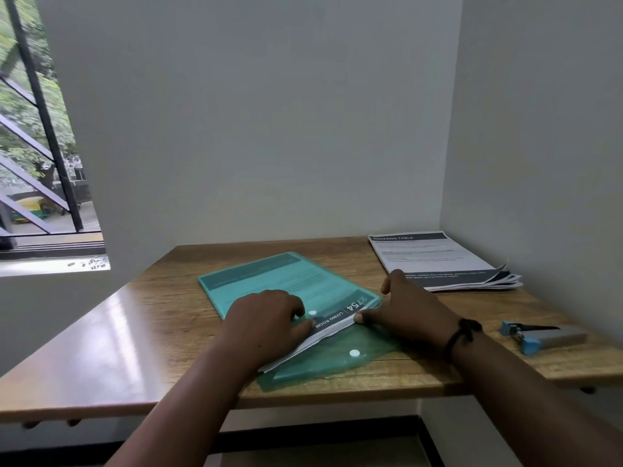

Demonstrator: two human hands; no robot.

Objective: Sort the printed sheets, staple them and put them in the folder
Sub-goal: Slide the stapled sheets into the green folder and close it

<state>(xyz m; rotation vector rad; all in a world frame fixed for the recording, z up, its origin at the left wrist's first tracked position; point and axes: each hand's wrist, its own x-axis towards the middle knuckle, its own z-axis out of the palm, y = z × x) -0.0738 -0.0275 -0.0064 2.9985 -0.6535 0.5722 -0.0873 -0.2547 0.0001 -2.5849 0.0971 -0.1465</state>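
Currently my left hand (266, 315) pinches the sheets (332, 326) at the folder (269, 281) mouth. My right hand (409, 308) grips their corner; stapler (539, 335) lies on the table (135, 325).

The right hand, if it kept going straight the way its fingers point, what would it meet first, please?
Probably the left hand: the right hand points left across the sheets at the folder mouth, though depth is unclear.

Head camera looks forward and down, seemingly close, at desk (161, 318).
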